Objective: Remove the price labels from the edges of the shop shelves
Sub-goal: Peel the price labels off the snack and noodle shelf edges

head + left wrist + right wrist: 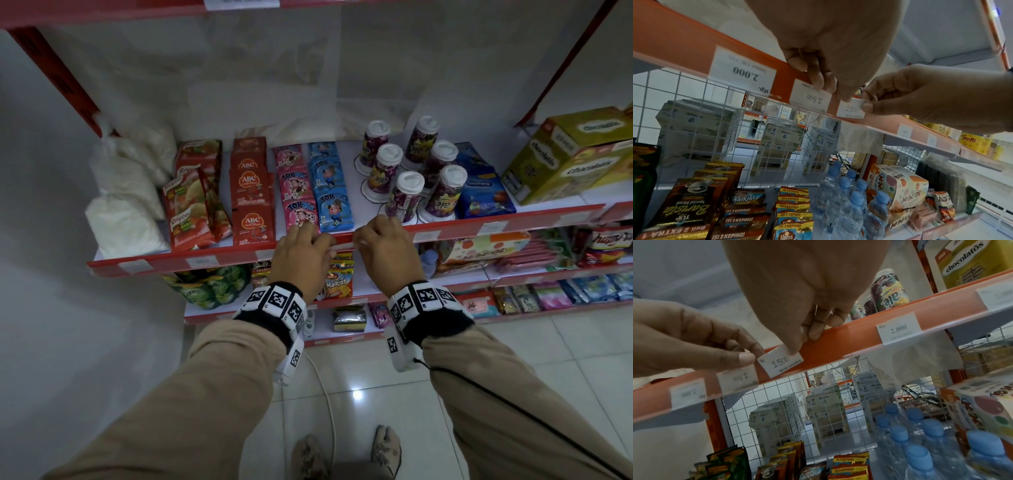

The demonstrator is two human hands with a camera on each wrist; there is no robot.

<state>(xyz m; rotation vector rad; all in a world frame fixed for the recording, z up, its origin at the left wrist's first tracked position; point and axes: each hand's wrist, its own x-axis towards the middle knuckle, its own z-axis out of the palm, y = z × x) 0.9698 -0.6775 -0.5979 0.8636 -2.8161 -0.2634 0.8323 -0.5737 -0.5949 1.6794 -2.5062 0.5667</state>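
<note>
— So, where is the price label now?

— On the orange shelf edge, tilted, one corner already out of the clear strip. The right hand pinches its upper corner between thumb and fingertip; the left hand has its thumb and forefinger pressed together at the opposite corner.

— How should it come free?

— I'd judge a slow, even pull up and outward, both corners together, so the thin paper slides out instead of tearing.

— Anything in the way?

— A neighbouring label sits just beside it under the left fingers, so a careless tug could drag that one too. Purple drink cups stand near the shelf front, close to the knuckles. More labels, like the 2.000 tag, remain along the edge.
</note>
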